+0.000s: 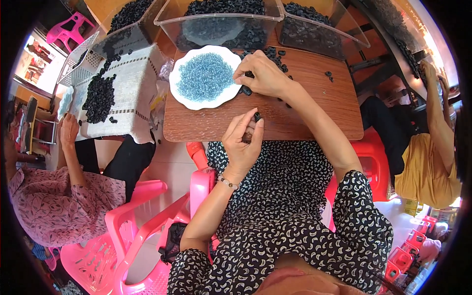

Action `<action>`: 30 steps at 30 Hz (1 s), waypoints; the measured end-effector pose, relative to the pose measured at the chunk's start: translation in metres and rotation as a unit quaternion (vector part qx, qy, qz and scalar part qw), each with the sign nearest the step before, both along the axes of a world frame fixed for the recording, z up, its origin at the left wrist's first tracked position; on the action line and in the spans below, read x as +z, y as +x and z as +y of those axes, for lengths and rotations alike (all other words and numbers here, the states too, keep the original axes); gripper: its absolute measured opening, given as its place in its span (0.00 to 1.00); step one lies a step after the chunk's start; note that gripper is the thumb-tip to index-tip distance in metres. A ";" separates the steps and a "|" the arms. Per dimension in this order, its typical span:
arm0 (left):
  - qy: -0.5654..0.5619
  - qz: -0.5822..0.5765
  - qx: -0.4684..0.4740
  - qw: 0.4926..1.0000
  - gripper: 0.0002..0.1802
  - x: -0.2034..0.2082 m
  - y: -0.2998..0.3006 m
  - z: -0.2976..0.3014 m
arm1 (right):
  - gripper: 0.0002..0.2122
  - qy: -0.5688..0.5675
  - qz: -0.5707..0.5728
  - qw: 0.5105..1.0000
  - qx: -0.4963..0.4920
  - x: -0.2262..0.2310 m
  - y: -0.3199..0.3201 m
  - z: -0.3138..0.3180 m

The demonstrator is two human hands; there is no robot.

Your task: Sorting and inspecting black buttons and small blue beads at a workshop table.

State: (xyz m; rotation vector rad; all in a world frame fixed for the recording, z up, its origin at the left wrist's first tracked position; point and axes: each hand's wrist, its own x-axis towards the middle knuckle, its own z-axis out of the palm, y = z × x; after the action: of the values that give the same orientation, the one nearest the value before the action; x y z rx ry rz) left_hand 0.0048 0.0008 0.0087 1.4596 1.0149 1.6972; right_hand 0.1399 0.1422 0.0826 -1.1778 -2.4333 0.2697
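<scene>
We see the left hand [242,146], with a beaded bracelet [228,184] at its wrist, pinching a small black piece [257,116] between thumb and fingers above the front part of the bench [314,113]. The piece looks smooth, dark and rounded. The right hand [265,77] is bent, its fingertips drawn in at the right rim of a glossy white plate [201,104] with a scalloped edge; we cannot tell whether they grip anything. On the plate we see a broad heap of tiny, translucent blue pieces [204,78], grainy in texture. The bench top is reddish-brown with wood grain and rounded corners. Beyond the right hand, loose black pieces [275,55] lie scattered on it. Behind the plate we find a clear plastic bin [219,17], its smooth walls enclosing a mass of chunky black pieces [228,7].
</scene>
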 end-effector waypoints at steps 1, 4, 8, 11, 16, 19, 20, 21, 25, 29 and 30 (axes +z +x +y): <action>0.000 0.000 -0.001 1.000 0.17 0.001 0.000 0.000 | 0.05 -0.005 -0.004 1.000 0.003 0.000 -0.001 0.001; 0.009 0.012 0.005 1.000 0.17 0.000 0.000 0.000 | 0.04 -0.018 -0.023 1.000 -0.003 -0.001 -0.007 0.003; 0.012 0.011 0.005 1.000 0.17 0.000 0.001 0.000 | 0.05 -0.006 -0.021 0.999 -0.032 -0.008 -0.007 0.002; 0.007 0.012 0.007 1.000 0.17 0.000 0.000 0.000 | 0.06 -0.009 0.000 1.000 -0.001 -0.007 -0.002 0.004; 0.010 0.015 0.008 1.000 0.16 0.000 0.001 -0.001 | 0.09 -0.007 0.081 0.997 -0.001 -0.001 -0.001 0.003; -0.003 -0.006 0.017 1.000 0.16 -0.002 0.000 -0.001 | 0.12 -0.095 0.132 0.986 -0.022 0.009 -0.005 0.000; -0.014 -0.023 0.019 0.999 0.16 0.000 0.000 0.000 | 0.14 -0.147 0.145 0.977 -0.045 0.011 -0.004 -0.002; -0.025 -0.040 0.022 0.999 0.16 0.002 0.000 0.000 | 0.14 -0.147 0.145 0.977 -0.047 0.010 -0.001 -0.001; -0.059 -0.029 0.010 0.998 0.16 0.007 -0.003 -0.003 | 0.16 -0.153 0.143 0.977 -0.037 0.006 0.006 -0.002; -0.060 -0.045 0.015 0.997 0.17 0.002 -0.002 -0.002 | 0.16 -0.234 0.163 0.958 -0.016 0.017 0.013 -0.014; -0.067 -0.067 0.005 0.995 0.17 0.001 -0.001 -0.001 | 0.16 -0.236 0.162 0.958 -0.019 0.015 0.019 -0.018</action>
State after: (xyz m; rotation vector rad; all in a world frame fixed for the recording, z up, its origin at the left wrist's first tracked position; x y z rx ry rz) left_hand 0.0041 -0.0006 0.0093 1.2401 1.0435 1.6753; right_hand 0.1585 0.1244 0.0981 -1.2453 -2.1105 0.9936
